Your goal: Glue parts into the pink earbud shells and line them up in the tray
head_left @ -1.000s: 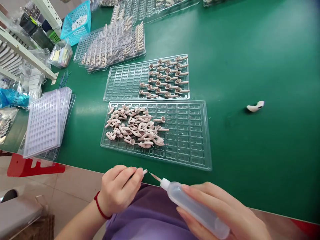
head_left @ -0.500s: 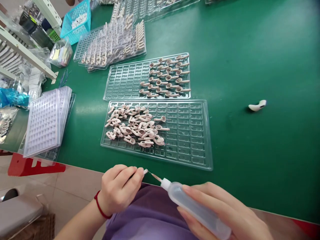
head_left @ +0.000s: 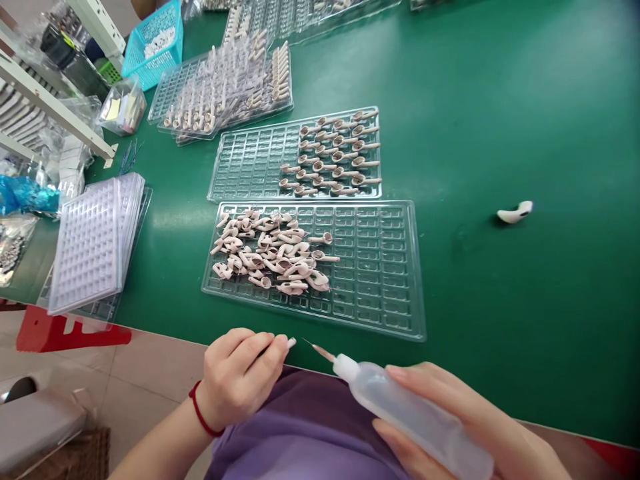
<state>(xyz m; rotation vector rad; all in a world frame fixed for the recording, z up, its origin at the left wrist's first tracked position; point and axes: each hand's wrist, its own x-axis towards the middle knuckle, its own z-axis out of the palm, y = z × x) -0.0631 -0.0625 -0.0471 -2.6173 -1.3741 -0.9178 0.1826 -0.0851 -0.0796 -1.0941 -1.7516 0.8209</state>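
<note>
My right hand [head_left: 470, 430] is wrapped round a clear squeeze bottle [head_left: 410, 417] with a thin needle tip [head_left: 316, 349] pointing left. My left hand [head_left: 240, 377], a red cord on its wrist, is closed in a pinch on a small part I cannot make out; only a white tip [head_left: 291, 342] shows. A short gap separates the needle tip from that white tip. Both hands hover over my lap at the table's near edge. Just beyond lies a clear tray [head_left: 380, 280] with a loose heap of pink earbud shells [head_left: 270, 252].
Behind it a second clear tray [head_left: 250, 163] holds pink shells in rows on its right side. More filled trays [head_left: 220, 90] lie further back. A stack of white trays [head_left: 93, 243] sits left, a blue basket [head_left: 155, 47] far left, a single white shell [head_left: 514, 212] right on the green table.
The bottle has drawn back to the right, so its needle tip, which met the white tip in my left hand, now stands apart from it. My left hand has stayed put.
</note>
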